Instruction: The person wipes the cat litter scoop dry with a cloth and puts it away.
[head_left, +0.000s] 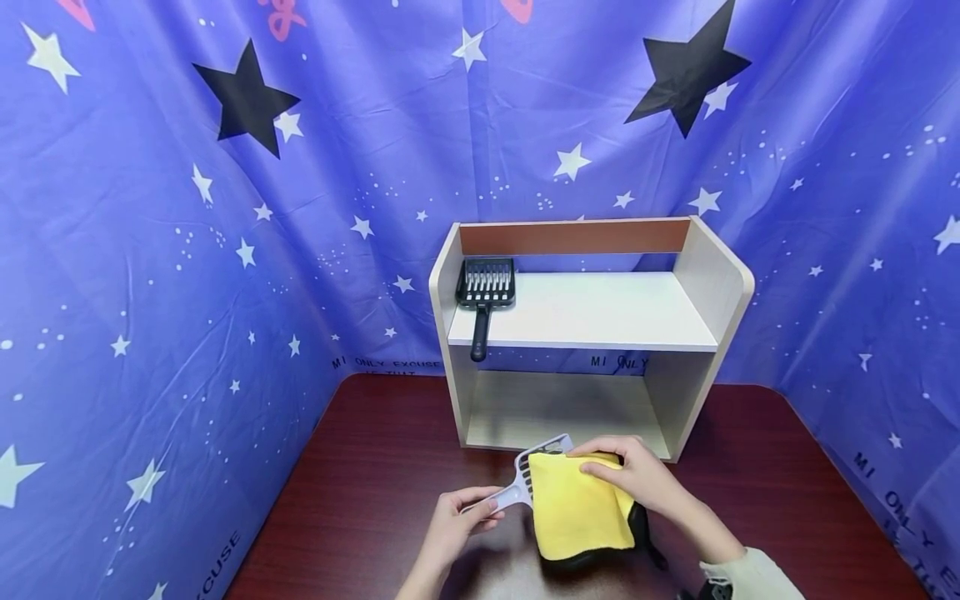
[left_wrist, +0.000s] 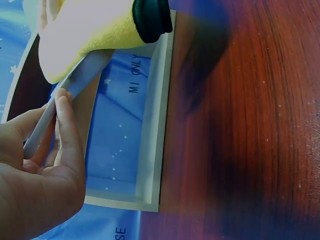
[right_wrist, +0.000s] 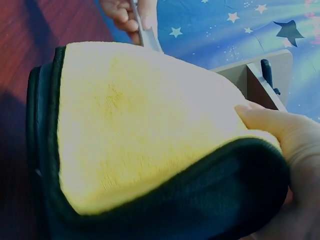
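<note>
My left hand (head_left: 467, 517) grips the handle of a pale grey slotted litter scoop (head_left: 514, 492), thumb on top, held above the table. A yellow cloth (head_left: 577, 508) with a dark underside and black edging lies over much of the scoop's head, so most of the slots are hidden. With thumb and fingers, my right hand (head_left: 626, 471) pinches the cloth at its upper right edge. The right wrist view shows the cloth (right_wrist: 135, 125) folded in layers, its dark side curling out below the thumb. In the left wrist view the cloth (left_wrist: 90, 35) drapes over the scoop's head.
A light wooden two-level shelf (head_left: 585, 346) stands at the back of the dark red table (head_left: 375, 483). On its upper board lies a black slotted scoop (head_left: 486, 292), handle overhanging the front edge. Blue star-printed curtains (head_left: 360, 167) surround the table.
</note>
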